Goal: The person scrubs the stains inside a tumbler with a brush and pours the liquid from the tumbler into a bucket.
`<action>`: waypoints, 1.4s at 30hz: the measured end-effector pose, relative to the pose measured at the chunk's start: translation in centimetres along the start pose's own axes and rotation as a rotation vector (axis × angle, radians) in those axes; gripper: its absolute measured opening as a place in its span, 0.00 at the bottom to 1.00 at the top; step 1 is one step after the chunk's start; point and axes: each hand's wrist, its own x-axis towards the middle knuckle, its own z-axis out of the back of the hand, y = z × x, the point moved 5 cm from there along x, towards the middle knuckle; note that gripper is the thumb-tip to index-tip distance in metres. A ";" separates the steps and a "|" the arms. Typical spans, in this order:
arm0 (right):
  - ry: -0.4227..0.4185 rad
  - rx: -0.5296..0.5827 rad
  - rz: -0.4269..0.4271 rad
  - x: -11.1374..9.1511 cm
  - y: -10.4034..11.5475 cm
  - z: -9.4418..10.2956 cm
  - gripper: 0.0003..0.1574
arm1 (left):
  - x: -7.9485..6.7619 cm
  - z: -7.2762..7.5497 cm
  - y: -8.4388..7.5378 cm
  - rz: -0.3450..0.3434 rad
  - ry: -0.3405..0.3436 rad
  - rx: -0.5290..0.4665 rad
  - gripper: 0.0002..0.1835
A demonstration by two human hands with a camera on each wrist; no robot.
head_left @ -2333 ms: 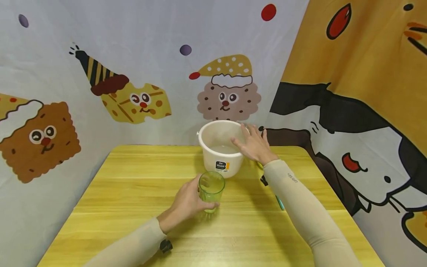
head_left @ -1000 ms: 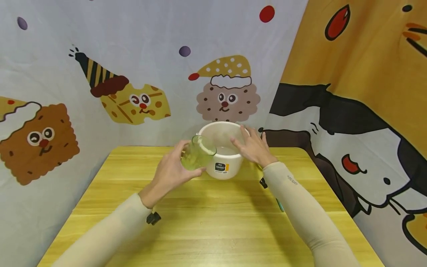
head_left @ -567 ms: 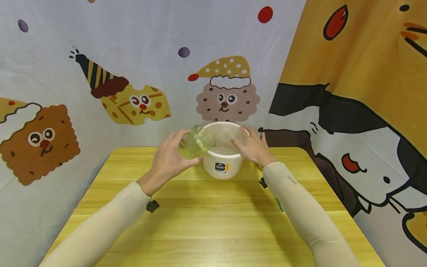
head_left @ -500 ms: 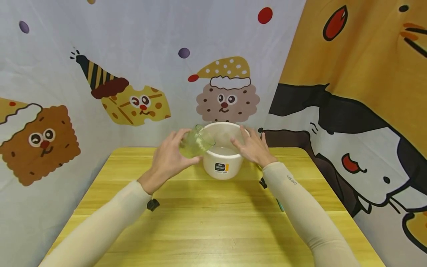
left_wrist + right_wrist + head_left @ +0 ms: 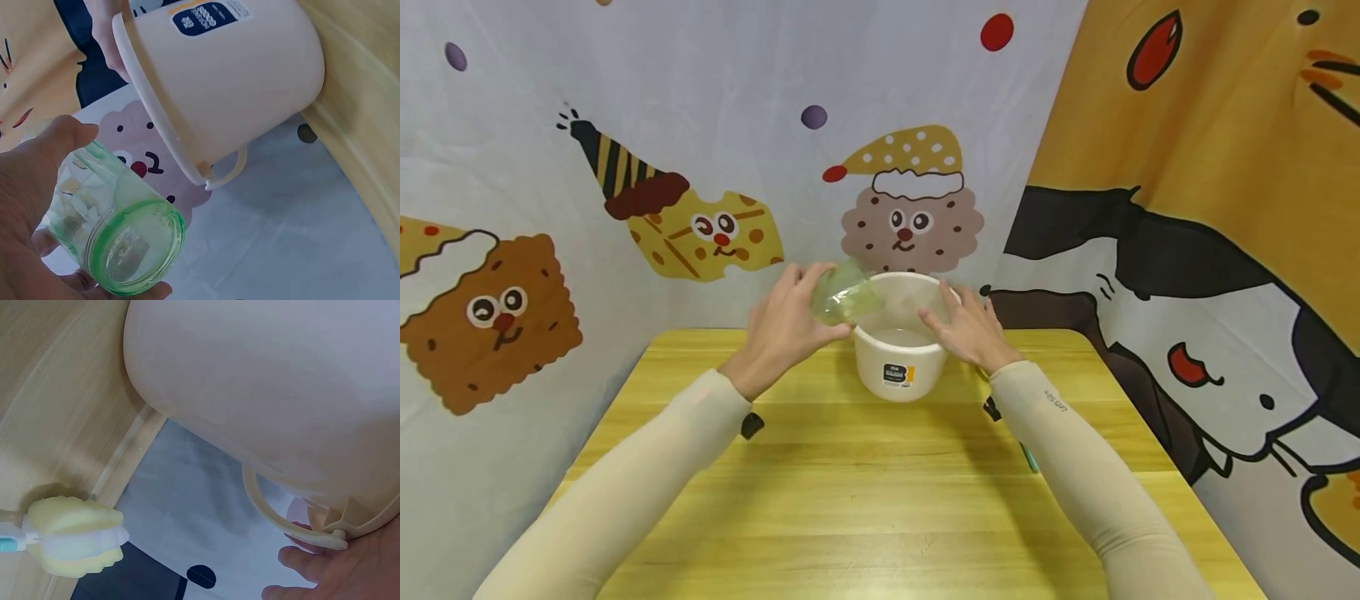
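Note:
My left hand (image 5: 784, 323) holds a clear green drinking glass (image 5: 845, 296) by its side, clear of the table. The glass is tipped over, its mouth towards the left rim of a white plastic bucket (image 5: 874, 354). In the left wrist view the thick base of the glass (image 5: 139, 250) faces the camera, with wet-looking streaks inside. The bucket stands upright at the table's back. My right hand (image 5: 973, 332) rests on the bucket's right rim with fingers spread and fairly straight; its fingers (image 5: 303, 562) show beside the bucket's handle (image 5: 275, 515).
A cream sponge brush (image 5: 72, 536) lies on the table right of the bucket; its teal handle end (image 5: 1030, 457) shows beside my right sleeve. The wooden table (image 5: 865, 500) meets a printed cloth backdrop (image 5: 737, 125) right behind the bucket.
My left hand has raised the glass from upright before the bucket up to its left rim, tilting it further over in the last half second. The right hand has stayed on the rim.

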 end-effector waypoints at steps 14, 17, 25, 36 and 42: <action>0.002 0.006 -0.005 -0.2 -0.1 0.1 0.60 | 2.6 -0.4 -1.1 -0.050 0.031 0.088 0.53; 0.004 0.005 -0.006 -0.2 0.0 0.0 0.59 | 3.0 -0.4 -1.3 -0.048 0.043 0.111 0.53; 0.000 0.001 -0.005 -0.2 0.0 0.0 0.61 | 3.9 -0.4 -1.7 -0.078 0.052 0.157 0.55; -0.005 -0.001 -0.005 -0.2 0.0 0.1 0.60 | 4.9 -0.8 -2.3 -0.136 0.047 0.279 0.56; -0.001 0.001 -0.006 -0.2 -0.1 0.0 0.60 | 4.9 -0.9 -2.8 -0.214 0.027 0.332 0.56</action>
